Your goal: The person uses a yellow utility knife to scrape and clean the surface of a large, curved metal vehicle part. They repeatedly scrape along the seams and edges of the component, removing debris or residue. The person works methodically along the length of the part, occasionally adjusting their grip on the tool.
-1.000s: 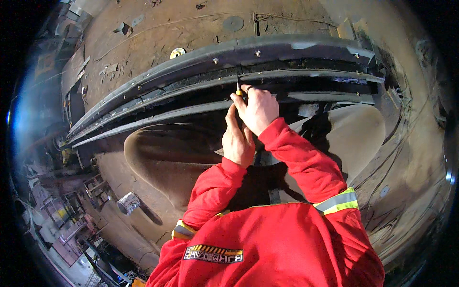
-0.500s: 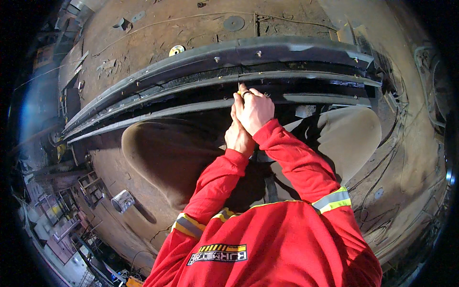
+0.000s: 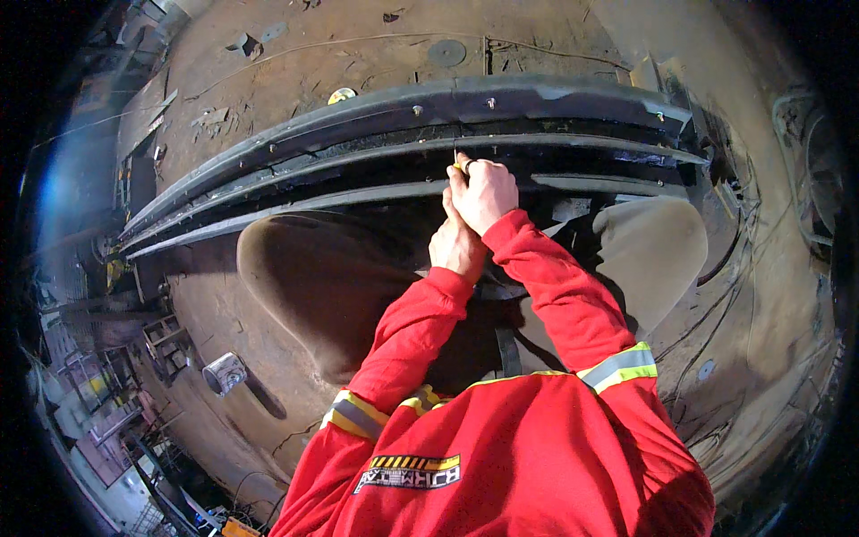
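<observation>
Yellow-handled tool: small thing (image 3: 460, 166), up front by the middle one of the dark curved rails (image 3: 573, 141), thin tip pointing at it.
Feel: my guess — light, stiff, handle not too slippery, skinny tip the fragile bit. Grab it by the yellow part.
Right hand: (image 3: 488, 191) fingers closed around the handle, mostly hiding it.
Left hand: (image 3: 457, 247) tucked against the right one from below — can't tell if it's gripping the tool too.
Rails: long, bowed, small fasteners along them.
Floor beyond: flat round disc (image 3: 446, 53).
Off left: bucket (image 3: 225, 373).
</observation>
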A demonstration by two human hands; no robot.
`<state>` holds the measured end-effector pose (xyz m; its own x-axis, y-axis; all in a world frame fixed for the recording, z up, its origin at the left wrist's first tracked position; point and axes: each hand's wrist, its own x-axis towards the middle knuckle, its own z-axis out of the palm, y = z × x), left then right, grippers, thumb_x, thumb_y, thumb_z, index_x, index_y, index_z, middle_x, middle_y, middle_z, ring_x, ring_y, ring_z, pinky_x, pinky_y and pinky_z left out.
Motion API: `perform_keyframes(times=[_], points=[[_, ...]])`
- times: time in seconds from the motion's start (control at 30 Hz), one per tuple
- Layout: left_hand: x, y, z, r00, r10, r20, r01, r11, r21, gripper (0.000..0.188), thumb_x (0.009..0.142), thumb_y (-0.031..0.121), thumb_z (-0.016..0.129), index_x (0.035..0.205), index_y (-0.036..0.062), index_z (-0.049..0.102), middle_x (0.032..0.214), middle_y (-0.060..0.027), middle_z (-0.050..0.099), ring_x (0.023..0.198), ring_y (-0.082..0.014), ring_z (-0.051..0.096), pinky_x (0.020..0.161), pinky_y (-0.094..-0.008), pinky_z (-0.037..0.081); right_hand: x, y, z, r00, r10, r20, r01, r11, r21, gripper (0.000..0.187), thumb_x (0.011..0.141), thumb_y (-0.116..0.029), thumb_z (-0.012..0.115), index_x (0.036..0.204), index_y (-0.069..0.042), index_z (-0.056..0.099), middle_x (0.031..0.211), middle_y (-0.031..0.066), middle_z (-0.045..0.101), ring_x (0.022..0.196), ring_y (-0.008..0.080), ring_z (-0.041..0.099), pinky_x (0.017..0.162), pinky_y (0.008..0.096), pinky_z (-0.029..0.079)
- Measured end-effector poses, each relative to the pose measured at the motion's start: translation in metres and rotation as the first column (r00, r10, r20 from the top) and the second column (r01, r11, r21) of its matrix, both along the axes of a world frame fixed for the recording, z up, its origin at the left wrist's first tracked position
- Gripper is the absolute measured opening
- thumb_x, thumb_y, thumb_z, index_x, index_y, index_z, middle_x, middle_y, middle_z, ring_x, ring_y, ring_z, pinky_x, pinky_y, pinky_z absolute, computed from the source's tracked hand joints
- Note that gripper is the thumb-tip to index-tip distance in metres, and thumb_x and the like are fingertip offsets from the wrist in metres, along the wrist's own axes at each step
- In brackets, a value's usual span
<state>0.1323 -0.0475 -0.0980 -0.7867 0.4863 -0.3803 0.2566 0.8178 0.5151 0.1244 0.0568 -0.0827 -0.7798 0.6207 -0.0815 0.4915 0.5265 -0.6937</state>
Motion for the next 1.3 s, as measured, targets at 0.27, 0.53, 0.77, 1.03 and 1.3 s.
perform_keyframes(times=[0.27, 0.53, 0.77, 1.03, 1.3], points=[[-0.003, -0.006, -0.052, 0.992, -0.046, -0.114, 0.068, 0.978, 0.199, 0.079, 0.085, 0.042, 0.059, 0.137, -0.0044, 0.021, 0.093, -0.0235, 0.066, 0.075, -0.0399, 0.066, 0.061, -0.0462, 0.052, 0.001, -0.014, -0.019, 0.994, -0.046, -0.1, 0.06, 0.988, 0.143, 0.028, 0.084, -0.032, 0.06, 0.09, -0.006, 0.069, 0.081, 0.0149, 0.067, 0.069, 0.0361, 0.066, 0.063, 0.0458, 0.053], [0.011, -0.007, -0.011, 1.0, -0.015, -0.027, 0.017, 0.996, 0.088, 0.077, 0.086, 0.04, 0.057, 0.135, -0.0054, 0.018, 0.083, -0.0226, 0.067, 0.072, -0.04, 0.065, 0.061, -0.0482, 0.051, 0.004, -0.011, -0.009, 0.994, -0.04, 0.1, 0.037, 0.999, 0.031, 0.032, 0.082, -0.037, 0.06, 0.081, -0.007, 0.07, 0.081, 0.0168, 0.069, 0.075, 0.0362, 0.068, 0.068, 0.0442, 0.055], [0.014, -0.009, -0.021, 0.992, -0.077, -0.1, 0.08, 0.996, 0.029, 0.078, 0.085, 0.033, 0.058, 0.136, -0.0096, 0.016, 0.077, -0.0214, 0.066, 0.066, -0.0389, 0.065, 0.059, -0.046, 0.052, 0.008, -0.013, -0.014, 0.993, -0.055, 0.103, 0.058, 0.998, -0.023, 0.034, 0.085, -0.037, 0.059, 0.082, -0.005, 0.069, 0.081, 0.0186, 0.069, 0.077, 0.0377, 0.068, 0.069, 0.0461, 0.055], [0.002, -0.023, -0.077, 0.904, -0.149, -0.4, 0.23, 0.96, 0.162, 0.023, 0.077, 0.028, 0.064, 0.071, 0.0051, 0.063, 0.064, -0.0181, 0.063, 0.058, -0.0368, 0.062, 0.052, -0.0446, 0.049, 0.003, -0.02, -0.024, 1.0, -0.03, 0.004, 0.03, 0.999, -0.013, 0.028, 0.087, -0.031, 0.057, 0.087, -0.005, 0.066, 0.099, 0.0164, 0.064, 0.085, 0.0392, 0.065, 0.076, 0.0472, 0.053], [0.007, -0.018, -0.005, 0.983, -0.099, -0.156, 0.11, 0.992, 0.068, 0.071, 0.085, 0.029, 0.06, 0.133, -0.0022, 0.019, 0.077, -0.0246, 0.066, 0.067, -0.0418, 0.065, 0.059, -0.0486, 0.052, 0.007, -0.017, -0.019, 0.995, -0.095, -0.027, 0.092, 0.991, -0.096, 0.032, 0.085, -0.033, 0.058, 0.081, -0.002, 0.067, 0.088, 0.0196, 0.067, 0.079, 0.0387, 0.067, 0.072, 0.0469, 0.055]])
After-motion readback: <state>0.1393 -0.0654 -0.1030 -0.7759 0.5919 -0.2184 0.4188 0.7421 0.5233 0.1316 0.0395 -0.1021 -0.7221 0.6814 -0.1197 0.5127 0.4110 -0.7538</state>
